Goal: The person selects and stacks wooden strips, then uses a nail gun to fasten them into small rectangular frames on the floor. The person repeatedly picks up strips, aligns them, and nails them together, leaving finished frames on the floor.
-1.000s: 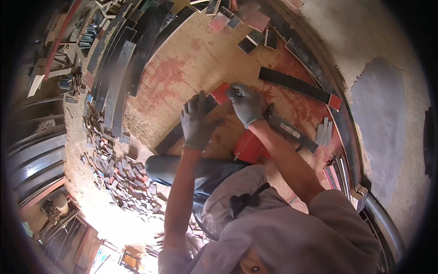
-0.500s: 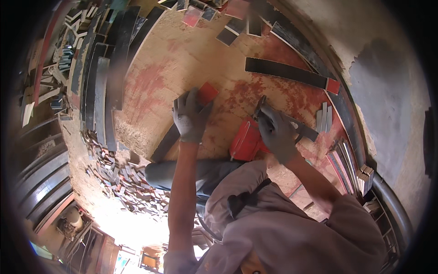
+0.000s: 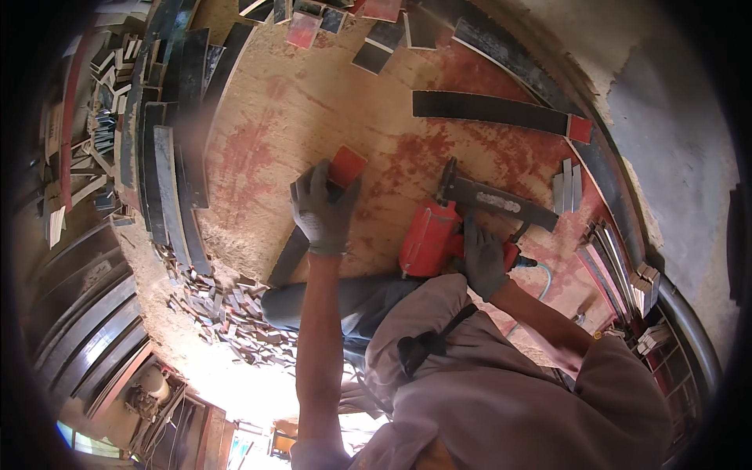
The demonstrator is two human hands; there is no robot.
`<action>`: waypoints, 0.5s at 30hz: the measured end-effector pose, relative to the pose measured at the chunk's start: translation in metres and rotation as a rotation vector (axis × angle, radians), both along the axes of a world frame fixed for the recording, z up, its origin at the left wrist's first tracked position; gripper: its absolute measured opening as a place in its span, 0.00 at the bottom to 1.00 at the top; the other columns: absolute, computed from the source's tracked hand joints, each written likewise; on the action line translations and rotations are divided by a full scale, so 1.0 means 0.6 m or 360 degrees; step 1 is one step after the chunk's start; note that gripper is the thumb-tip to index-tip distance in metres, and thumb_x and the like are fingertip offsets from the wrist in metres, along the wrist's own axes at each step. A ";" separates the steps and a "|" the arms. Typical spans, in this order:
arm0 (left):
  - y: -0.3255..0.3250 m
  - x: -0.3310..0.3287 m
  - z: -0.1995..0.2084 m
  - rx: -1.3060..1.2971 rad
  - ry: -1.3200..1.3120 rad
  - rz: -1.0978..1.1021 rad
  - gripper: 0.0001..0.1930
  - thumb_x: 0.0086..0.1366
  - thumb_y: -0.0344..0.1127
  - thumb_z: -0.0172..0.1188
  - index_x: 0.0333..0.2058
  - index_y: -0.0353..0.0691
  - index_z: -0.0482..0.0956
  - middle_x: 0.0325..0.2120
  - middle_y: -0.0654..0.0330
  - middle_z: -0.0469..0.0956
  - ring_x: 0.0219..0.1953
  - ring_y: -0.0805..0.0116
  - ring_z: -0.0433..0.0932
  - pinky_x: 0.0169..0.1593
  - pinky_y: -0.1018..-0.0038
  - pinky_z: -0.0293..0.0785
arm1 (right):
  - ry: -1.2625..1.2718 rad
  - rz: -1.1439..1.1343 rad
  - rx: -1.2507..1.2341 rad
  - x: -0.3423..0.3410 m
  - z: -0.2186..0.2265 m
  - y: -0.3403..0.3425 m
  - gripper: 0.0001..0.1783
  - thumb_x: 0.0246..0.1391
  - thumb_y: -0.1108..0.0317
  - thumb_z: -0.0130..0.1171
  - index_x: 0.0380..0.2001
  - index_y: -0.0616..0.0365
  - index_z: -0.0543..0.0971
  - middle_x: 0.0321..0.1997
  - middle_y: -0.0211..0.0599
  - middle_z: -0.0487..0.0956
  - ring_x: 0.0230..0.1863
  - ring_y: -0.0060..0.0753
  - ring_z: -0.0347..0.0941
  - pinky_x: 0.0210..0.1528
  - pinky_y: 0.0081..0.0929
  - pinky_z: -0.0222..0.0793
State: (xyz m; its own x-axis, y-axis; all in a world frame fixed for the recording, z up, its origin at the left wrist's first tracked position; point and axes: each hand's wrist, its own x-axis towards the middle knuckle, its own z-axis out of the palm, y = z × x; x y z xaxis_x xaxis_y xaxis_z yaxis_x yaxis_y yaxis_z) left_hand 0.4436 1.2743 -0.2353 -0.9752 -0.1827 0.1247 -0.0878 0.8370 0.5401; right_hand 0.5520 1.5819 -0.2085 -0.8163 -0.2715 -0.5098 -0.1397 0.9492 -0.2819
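Observation:
My left hand [image 3: 323, 211], in a grey glove, is closed on a small red-faced block [image 3: 346, 166] at the far end of a dark wooden strip [image 3: 289, 255]. The strip runs back under that hand toward my knee. To the right, a red nail gun [image 3: 427, 239] lies on the work surface with its dark nose pointing away from me and its long black magazine [image 3: 505, 205] stretching right. My gloved right hand [image 3: 484, 262] is wrapped about the gun's handle, which the fingers partly hide. A thin hose [image 3: 545, 282] leaves the handle end.
A long dark strip [image 3: 489, 113] with a red end block lies far right. Short offcuts [image 3: 372, 56] sit at the far edge. Long boards [image 3: 168, 188] line the left, above a heap of scraps [image 3: 235, 313]. Upright strips [image 3: 619, 270] stand at right, beside a pipe [image 3: 689, 321].
My right hand has moved from the gun's nose back to its handle, uncovering the magazine. The left hand keeps its hold on the red block. The whole view has shifted slightly.

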 end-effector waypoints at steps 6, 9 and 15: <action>0.000 -0.001 -0.004 0.0004 0.0035 -0.0004 0.31 0.50 0.44 0.78 0.52 0.43 0.80 0.45 0.54 0.79 0.46 0.50 0.77 0.50 0.56 0.75 | -0.0252 -0.0187 -0.0200 -0.013 0.009 -0.001 0.57 0.46 0.59 0.69 0.73 0.69 0.50 0.58 0.53 0.76 0.59 0.56 0.71 0.60 0.47 0.67; -0.003 0.004 -0.003 0.0024 0.0029 0.0002 0.31 0.50 0.43 0.78 0.53 0.43 0.80 0.45 0.54 0.80 0.46 0.50 0.77 0.51 0.56 0.75 | -0.0572 -0.0401 -0.0324 -0.064 0.073 -0.009 0.57 0.45 0.58 0.71 0.73 0.64 0.53 0.60 0.52 0.76 0.56 0.53 0.76 0.56 0.44 0.72; 0.001 0.000 0.000 -0.0019 0.0067 -0.0014 0.30 0.50 0.43 0.77 0.53 0.43 0.80 0.44 0.54 0.81 0.45 0.50 0.78 0.49 0.56 0.76 | -0.0740 -0.0609 -0.0879 -0.098 0.142 0.011 0.48 0.52 0.55 0.68 0.71 0.60 0.59 0.61 0.49 0.76 0.57 0.49 0.76 0.60 0.38 0.71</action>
State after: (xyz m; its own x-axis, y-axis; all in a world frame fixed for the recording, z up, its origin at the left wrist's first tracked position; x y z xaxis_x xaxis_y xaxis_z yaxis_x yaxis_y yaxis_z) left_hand 0.4438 1.2750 -0.2350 -0.9706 -0.1727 0.1679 -0.0579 0.8439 0.5333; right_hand 0.4931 1.5882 -0.1235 -0.6413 -0.3281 -0.6936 0.4126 0.6147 -0.6722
